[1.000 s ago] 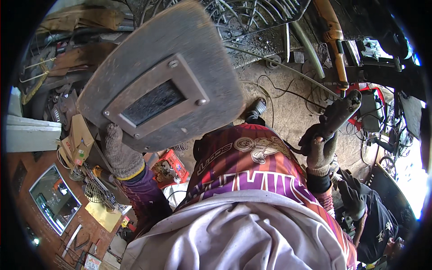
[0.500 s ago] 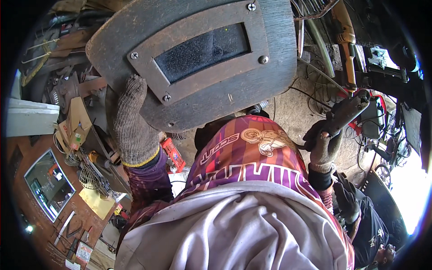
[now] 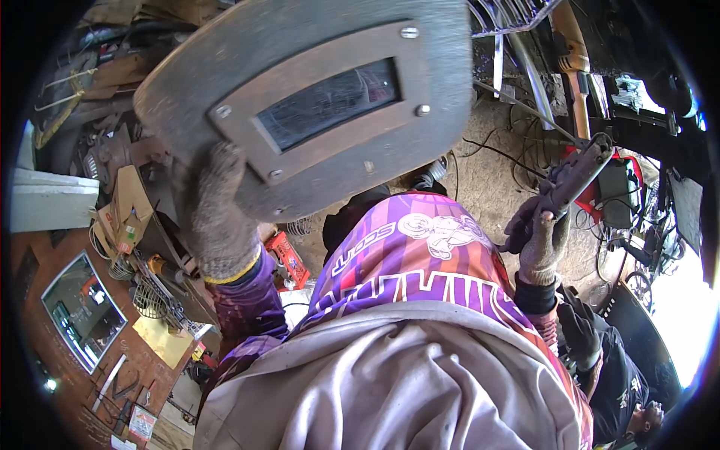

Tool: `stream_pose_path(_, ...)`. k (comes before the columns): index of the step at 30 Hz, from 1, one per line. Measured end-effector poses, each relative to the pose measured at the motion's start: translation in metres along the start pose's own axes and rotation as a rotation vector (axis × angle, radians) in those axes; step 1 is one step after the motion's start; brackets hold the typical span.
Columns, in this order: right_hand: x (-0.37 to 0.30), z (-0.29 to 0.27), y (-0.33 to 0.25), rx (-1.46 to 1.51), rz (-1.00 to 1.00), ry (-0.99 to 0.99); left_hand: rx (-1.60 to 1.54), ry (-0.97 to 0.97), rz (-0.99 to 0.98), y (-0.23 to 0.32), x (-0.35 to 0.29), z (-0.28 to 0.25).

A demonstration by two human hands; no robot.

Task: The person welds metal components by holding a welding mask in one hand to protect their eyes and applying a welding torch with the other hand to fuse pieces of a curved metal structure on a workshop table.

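Clamped on welding shield (image 3: 307, 109) at 11 o'clock with left hand (image 3: 225, 217); clamped on electrode holder (image 3: 581, 176) between 2 and 3 o'clock with right hand (image 3: 538, 251). Catching violet glare on shirt (image 3: 480, 262), unlike 0.5 s ago: probably arc light, making shield cover matter.

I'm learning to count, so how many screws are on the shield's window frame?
4: top left screw, top right screw, bottom left screw and bottom right screw, all on the frame. None seems hidden.
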State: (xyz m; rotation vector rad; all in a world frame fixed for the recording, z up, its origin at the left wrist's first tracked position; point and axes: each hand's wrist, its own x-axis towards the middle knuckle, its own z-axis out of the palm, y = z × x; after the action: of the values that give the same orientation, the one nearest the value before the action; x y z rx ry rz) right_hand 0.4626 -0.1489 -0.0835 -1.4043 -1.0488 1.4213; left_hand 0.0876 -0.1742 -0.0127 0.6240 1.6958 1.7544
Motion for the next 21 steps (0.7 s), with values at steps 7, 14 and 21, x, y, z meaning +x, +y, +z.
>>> stream_pose_path(7,0.000,-0.006,0.004,0.036,0.044,0.033,-0.111,-0.105,-0.081,0.009,-0.006,0.021)
stream_pose_path(14,-0.006,-0.008,0.000,-0.060,-0.045,0.035,-0.191,-0.106,-0.032,0.003,0.020,-0.056)
stream_pose_path(21,-0.004,-0.014,-0.002,-0.022,0.043,-0.035,-0.139,-0.023,0.084,0.030,0.038,-0.110)
